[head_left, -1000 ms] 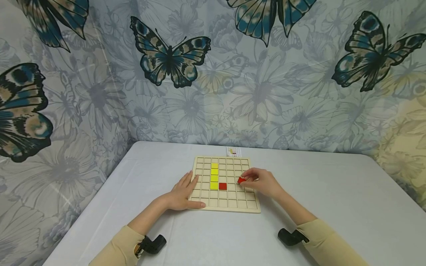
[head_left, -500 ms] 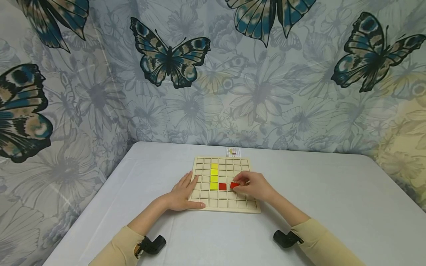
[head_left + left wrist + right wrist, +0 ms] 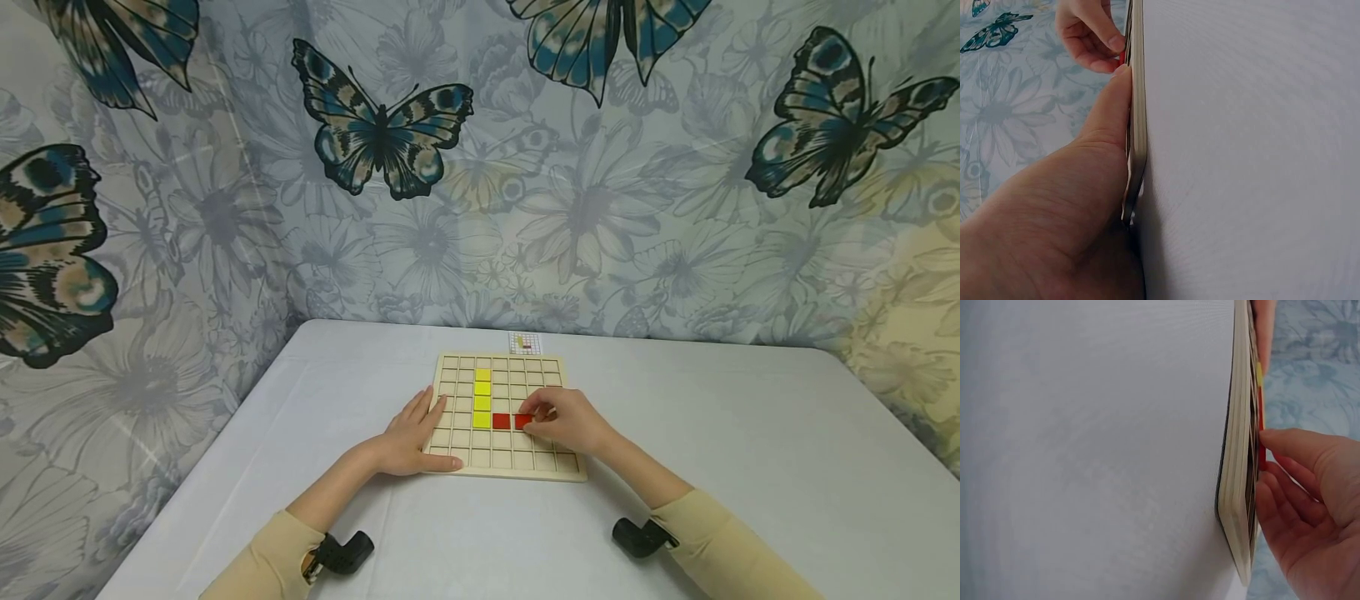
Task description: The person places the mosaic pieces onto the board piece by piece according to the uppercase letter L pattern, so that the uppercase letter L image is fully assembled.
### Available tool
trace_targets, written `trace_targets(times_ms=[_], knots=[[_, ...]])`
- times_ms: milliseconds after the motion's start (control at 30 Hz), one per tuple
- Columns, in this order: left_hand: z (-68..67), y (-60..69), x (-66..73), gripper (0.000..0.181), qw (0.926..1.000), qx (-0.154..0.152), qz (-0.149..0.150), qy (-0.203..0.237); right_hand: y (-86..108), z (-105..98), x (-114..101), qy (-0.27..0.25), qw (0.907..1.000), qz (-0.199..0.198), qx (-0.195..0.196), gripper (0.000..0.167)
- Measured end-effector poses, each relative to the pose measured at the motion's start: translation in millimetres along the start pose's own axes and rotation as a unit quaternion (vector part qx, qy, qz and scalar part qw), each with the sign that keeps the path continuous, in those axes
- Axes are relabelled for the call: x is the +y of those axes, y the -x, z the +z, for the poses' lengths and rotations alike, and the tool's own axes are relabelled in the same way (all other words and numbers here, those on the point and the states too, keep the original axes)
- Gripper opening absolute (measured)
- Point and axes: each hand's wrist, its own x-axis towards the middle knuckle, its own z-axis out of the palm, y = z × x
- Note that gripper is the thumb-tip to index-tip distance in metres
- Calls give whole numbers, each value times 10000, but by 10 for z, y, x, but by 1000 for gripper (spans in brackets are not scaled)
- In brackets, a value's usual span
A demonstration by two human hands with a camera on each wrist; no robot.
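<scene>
A wooden grid board [image 3: 517,460] lies on the white table. My left hand [image 3: 407,443] rests flat along its left edge, fingers spread and thumb on the near left corner. With thumb and fingertips, my right hand [image 3: 570,419] pinches a red square tile [image 3: 522,422] at the board's surface. Directly left of that tile sits another red tile [image 3: 501,422] in a cell. Beside it, a column of several yellow tiles [image 3: 482,403] runs away from me. In the right wrist view the thumb and fingers meet the red tile [image 3: 1262,456] at the board's face.
Behind the board lies a small card [image 3: 525,343] printed with a grid and coloured squares. White cloth covers the table [image 3: 750,433]. A butterfly-patterned curtain [image 3: 585,217] hangs at the back. Each wrist carries a black camera mount [image 3: 345,552].
My right hand has moved left and slightly nearer with the red tile. That tile, tilted before, now lies nearly flat next to the other red one. My left hand has stayed put.
</scene>
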Motion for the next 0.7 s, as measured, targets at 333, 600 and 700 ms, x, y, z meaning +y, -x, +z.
trace_targets(times_ms=[333, 600, 700], knots=[[14, 15, -23, 108, 10000, -36, 51, 32, 1, 30, 8, -9, 10000, 31, -9, 18], [63, -26, -94, 111, 10000, 4, 32, -16, 1, 26, 9, -64, 10000, -11, 21, 18], [72, -30, -103, 111, 10000, 32, 27, 31, 8, 21, 1, -87, 9999, 123, 16, 18]])
